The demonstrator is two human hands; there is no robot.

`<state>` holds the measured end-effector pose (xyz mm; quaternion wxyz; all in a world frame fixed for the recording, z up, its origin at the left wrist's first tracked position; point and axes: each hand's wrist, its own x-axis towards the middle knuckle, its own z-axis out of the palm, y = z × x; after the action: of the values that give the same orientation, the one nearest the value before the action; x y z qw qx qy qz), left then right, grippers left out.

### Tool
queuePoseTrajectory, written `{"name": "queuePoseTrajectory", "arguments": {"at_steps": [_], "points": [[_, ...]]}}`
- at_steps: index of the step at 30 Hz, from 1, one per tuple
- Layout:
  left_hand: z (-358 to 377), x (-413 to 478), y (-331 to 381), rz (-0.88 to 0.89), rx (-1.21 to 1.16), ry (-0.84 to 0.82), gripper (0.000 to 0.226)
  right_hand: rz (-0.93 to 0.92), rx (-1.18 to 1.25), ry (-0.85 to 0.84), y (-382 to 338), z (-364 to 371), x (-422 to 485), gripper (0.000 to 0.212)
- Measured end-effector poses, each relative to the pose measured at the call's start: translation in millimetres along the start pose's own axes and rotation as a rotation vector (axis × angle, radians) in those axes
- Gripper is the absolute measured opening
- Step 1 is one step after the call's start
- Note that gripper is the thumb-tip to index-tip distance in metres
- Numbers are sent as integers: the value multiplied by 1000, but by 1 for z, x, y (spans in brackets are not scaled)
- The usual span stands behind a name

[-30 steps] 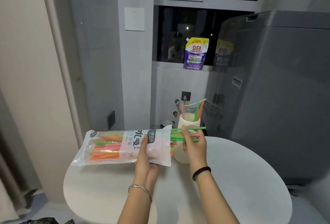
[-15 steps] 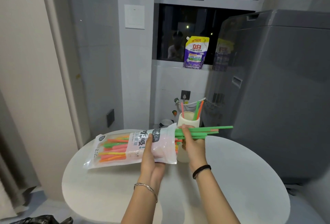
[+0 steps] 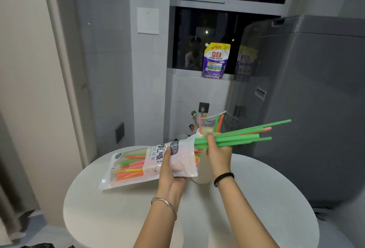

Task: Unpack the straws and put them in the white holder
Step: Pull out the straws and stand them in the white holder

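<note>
green straws (image 3: 237,139), white holder (image 3: 203,174), purple pouch (image 3: 215,61)

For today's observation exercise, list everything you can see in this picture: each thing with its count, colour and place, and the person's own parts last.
Round table: one, white, foreground.
Clear plastic straw packet: one, pink-labelled, held above table.
Pulled straw bunch: several, mostly green, one pink, sticking out of packet's right end.
Cylindrical holder: one, white, on table behind hands; three straws inside.
Detergent pouch: one, purple and yellow, windowsill.
Washing machine: one, grey, right.
Wall switch plate: one, white, pillar.
Left hand: grips packet; silver bangle.
Right hand: fingers closed on bunch; black band.
</note>
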<state>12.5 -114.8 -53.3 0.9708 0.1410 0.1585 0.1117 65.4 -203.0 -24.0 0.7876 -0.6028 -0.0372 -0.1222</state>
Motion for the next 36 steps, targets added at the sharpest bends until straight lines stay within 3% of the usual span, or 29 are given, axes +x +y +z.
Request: {"name": "queuePoseTrajectory", "arguments": {"at_steps": [6, 10, 22, 27, 36], "points": [[11, 8, 10, -35, -77, 52, 15, -225, -112, 35, -34, -19, 42, 31], [17, 16, 11, 9, -55, 41, 11, -298, -142, 62, -60, -32, 68, 24], [29, 25, 7, 57, -23, 102, 46, -406, -212, 38, -109, -60, 94, 15], [31, 25, 7, 38, -5, 51, 23, -457, -262, 33, -116, -66, 96, 16], [34, 26, 13, 51, -21, 88, 32, -469, -365, -84, -113, -56, 92, 17]]}}
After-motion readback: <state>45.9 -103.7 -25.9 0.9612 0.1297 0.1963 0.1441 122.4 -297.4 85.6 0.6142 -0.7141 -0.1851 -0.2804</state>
